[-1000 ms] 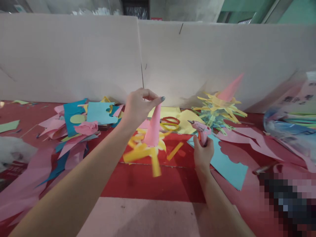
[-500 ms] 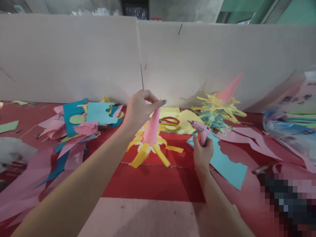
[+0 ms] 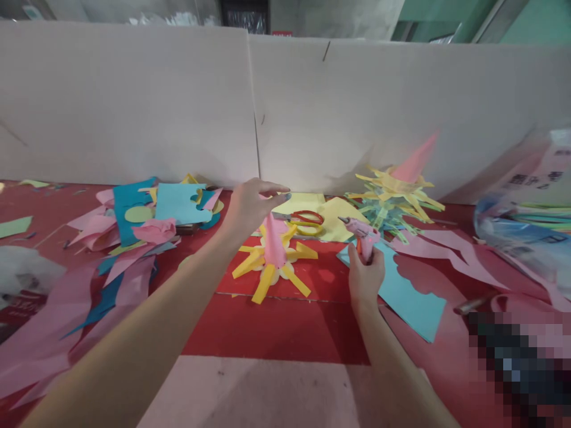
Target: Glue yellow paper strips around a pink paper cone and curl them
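Note:
My left hand (image 3: 250, 205) hovers over the tip of a pink paper cone (image 3: 273, 244), fingers loosely spread; whether they still touch it is unclear. The cone stands upright on the red tabletop (image 3: 276, 330) with yellow paper strips (image 3: 267, 270) fanned out round its base. My right hand (image 3: 366, 276) is closed round a pink glue gun (image 3: 363, 235), nozzle pointing left, over a light blue sheet (image 3: 408, 291).
A second cone with yellow and green strips (image 3: 397, 193) stands at the back right. Red-and-yellow scissors (image 3: 306, 221) lie on yellow paper behind the cone. Piles of pink and blue scraps (image 3: 134, 229) sit left. A plastic bag (image 3: 526, 214) lies right. Cardboard walls (image 3: 178, 101) close the back.
My left hand lowered the pink cone with its yellow strips from the air onto the table and loosened its pinch at the tip. The right hand stayed put with the glue gun.

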Motion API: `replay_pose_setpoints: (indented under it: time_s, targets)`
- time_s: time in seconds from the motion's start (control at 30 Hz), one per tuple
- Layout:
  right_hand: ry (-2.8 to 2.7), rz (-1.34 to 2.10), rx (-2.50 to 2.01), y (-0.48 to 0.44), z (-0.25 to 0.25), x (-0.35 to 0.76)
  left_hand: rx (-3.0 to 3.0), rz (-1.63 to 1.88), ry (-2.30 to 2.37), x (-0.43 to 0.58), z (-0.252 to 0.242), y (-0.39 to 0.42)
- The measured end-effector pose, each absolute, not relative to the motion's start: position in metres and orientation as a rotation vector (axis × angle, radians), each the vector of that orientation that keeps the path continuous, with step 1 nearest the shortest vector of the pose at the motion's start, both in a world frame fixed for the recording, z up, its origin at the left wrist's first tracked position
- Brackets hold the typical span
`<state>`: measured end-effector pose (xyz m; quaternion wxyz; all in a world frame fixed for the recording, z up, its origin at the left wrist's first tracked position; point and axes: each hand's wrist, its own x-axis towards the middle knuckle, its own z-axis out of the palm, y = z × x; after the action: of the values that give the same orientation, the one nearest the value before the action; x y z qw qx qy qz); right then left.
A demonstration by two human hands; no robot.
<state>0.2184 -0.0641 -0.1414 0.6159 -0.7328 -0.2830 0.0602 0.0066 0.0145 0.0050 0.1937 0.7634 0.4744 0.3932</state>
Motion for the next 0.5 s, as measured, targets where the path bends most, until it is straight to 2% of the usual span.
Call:
replay_pose_setpoints:
  time_s: [0.27, 0.5]
  targets:
    - [-0.654, 0.127, -1.704, -0.062, -0.144, 0.220, 2.157, 1.056, 1.289, 0.002, 0.003, 0.014]
    - [-0.638, 0.143, -1.696, -0.064, -0.141, 0.218, 2.251, 1.118, 1.441, -0.002, -0.002, 0.003]
